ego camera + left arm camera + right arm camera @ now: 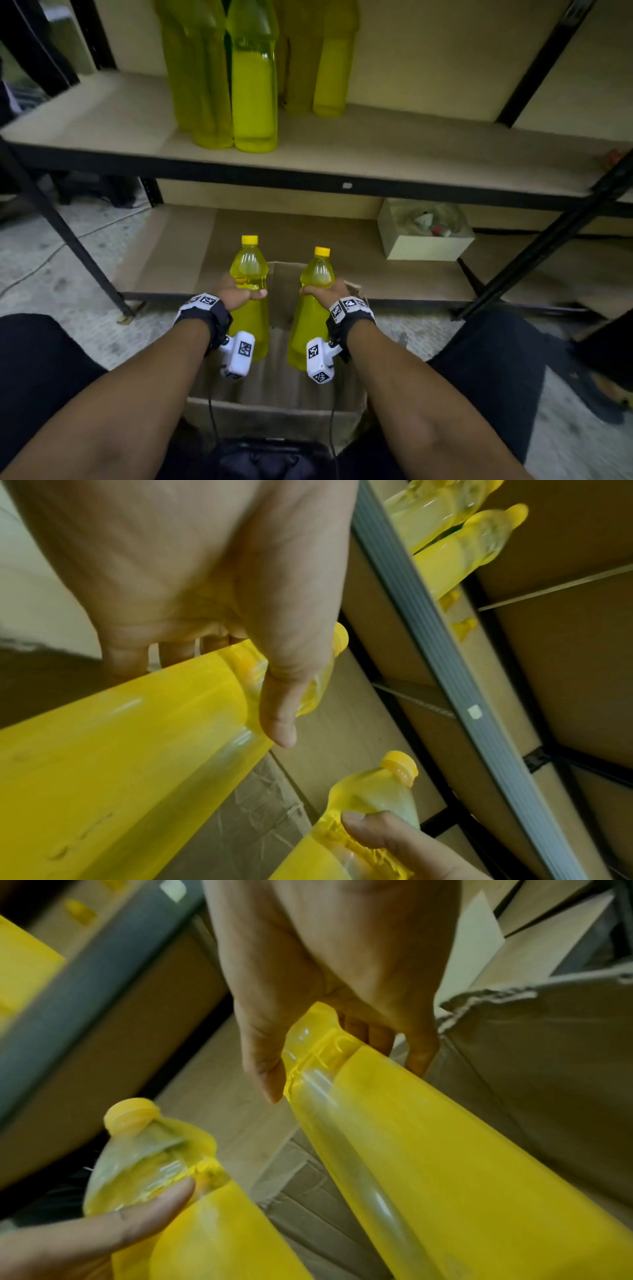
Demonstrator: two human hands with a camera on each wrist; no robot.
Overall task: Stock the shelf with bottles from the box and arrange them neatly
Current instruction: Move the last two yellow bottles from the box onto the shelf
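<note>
Now lifting | left hand, right hand each grip a yellow plastic bottle above cardboard box | next: stand both on chipboard shelf

Left hand and right hand each grip a yellow bottle above the box

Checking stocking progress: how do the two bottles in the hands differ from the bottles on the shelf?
The bottle in the left hand and the bottle in the right hand are gripped near the neck above the cardboard box; the shelf bottles stand free on the shelf. The held pair sit apart; several shelf bottles crowd together. All hold yellow liquid.
</note>
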